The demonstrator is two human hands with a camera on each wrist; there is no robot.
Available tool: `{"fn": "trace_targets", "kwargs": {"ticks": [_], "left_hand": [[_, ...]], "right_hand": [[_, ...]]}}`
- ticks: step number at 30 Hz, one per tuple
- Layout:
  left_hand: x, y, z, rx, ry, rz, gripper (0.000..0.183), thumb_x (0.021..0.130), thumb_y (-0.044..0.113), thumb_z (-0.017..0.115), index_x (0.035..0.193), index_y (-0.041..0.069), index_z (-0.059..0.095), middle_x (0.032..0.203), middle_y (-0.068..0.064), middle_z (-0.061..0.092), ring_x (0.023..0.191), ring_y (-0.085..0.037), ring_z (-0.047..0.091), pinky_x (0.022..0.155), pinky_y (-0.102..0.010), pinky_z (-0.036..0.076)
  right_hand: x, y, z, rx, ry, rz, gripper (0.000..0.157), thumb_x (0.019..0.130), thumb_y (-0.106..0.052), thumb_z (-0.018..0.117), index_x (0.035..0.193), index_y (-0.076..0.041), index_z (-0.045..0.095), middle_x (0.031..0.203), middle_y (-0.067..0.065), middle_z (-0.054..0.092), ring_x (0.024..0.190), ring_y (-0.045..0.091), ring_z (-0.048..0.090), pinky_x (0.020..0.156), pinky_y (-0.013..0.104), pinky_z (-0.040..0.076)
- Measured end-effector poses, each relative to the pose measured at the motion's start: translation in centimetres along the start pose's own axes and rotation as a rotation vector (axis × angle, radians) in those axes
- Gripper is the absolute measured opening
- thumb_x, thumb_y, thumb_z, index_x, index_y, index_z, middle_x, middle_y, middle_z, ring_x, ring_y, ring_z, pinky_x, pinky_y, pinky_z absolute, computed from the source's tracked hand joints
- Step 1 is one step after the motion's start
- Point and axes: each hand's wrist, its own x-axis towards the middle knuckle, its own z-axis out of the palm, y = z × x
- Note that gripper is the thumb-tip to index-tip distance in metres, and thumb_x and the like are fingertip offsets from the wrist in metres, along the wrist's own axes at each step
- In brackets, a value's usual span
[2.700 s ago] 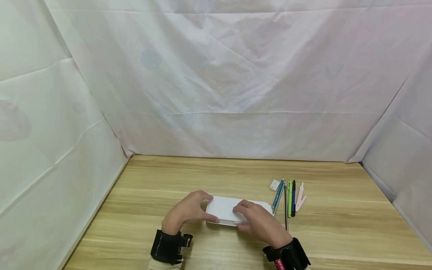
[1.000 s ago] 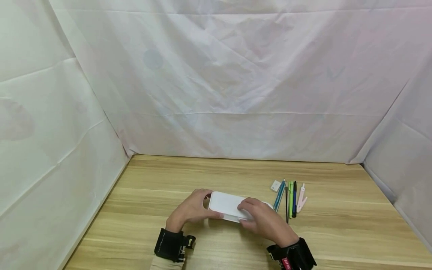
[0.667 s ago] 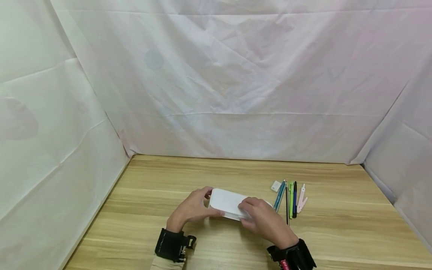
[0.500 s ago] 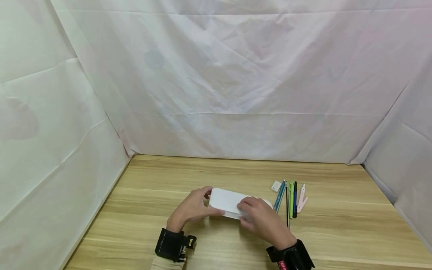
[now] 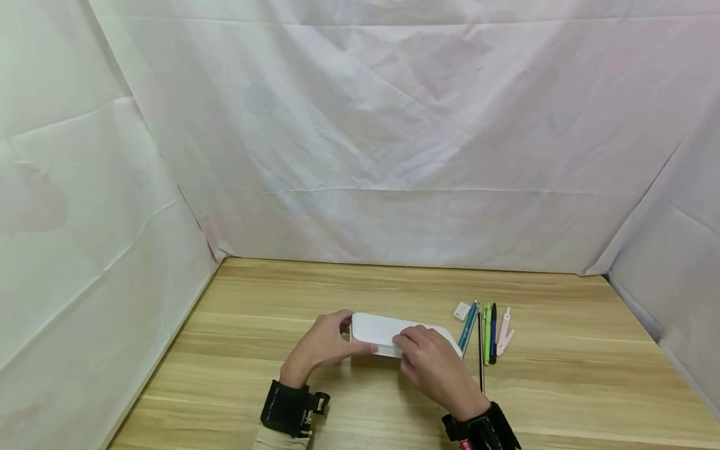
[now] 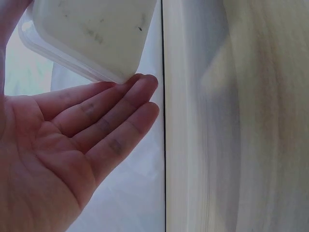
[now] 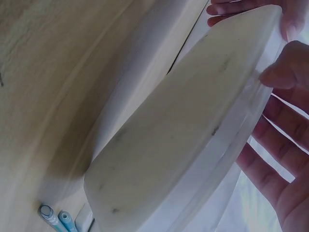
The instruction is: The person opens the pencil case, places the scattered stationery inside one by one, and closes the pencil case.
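A white plastic pencil case with rounded corners is held off the table, its lid facing up. My left hand grips its left end, thumb along the near side and fingers behind. At the near side, my right hand holds the case, thumb low and fingers bent over the lid. In the right wrist view, the scuffed underside of the pencil case shows, with my right thumb pressed to its seam. The left wrist view shows the case's corner against the fingertips of my left hand.
Right of the case lie a white eraser, blue pens, a black pencil, a green pen, a dark blue pen and a pink compass. White cloth hangs round the wooden table.
Both hands have raised the pencil case off the table, its left end moving up and away. My right fingers have shifted slightly left along its near edge.
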Motion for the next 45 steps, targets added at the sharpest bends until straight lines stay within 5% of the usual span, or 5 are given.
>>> {"fn": "trace_targets", "kwargs": {"ticks": [7, 45], "left_hand": [[-0.1, 0.3, -0.1, 0.043, 0.02, -0.01, 0.068, 0.07, 0.064, 0.078, 0.107, 0.01, 0.063, 0.084, 0.0, 0.061, 0.072, -0.014, 0.053, 0.061, -0.027, 0.043], [-0.3, 0.8, -0.3, 0.062, 0.031, -0.041, 0.075, 0.072, 0.067, 0.076, 0.111, 0.004, 0.062, 0.091, -0.002, 0.063, 0.078, -0.014, 0.057, 0.068, -0.031, 0.048]], "right_hand": [[0.0, 0.0, 0.1, -0.019, 0.011, 0.003, 0.033, 0.073, -0.009, 0.08, 0.105, -0.009, 0.072, 0.104, 0.002, 0.068, 0.098, 0.016, 0.064, 0.086, 0.034, 0.054], [-0.2, 1.1, 1.3, -0.002, 0.146, -0.063, 0.039, 0.069, -0.005, 0.079, 0.107, -0.007, 0.071, 0.105, 0.003, 0.066, 0.097, 0.018, 0.064, 0.086, 0.035, 0.054]]}}
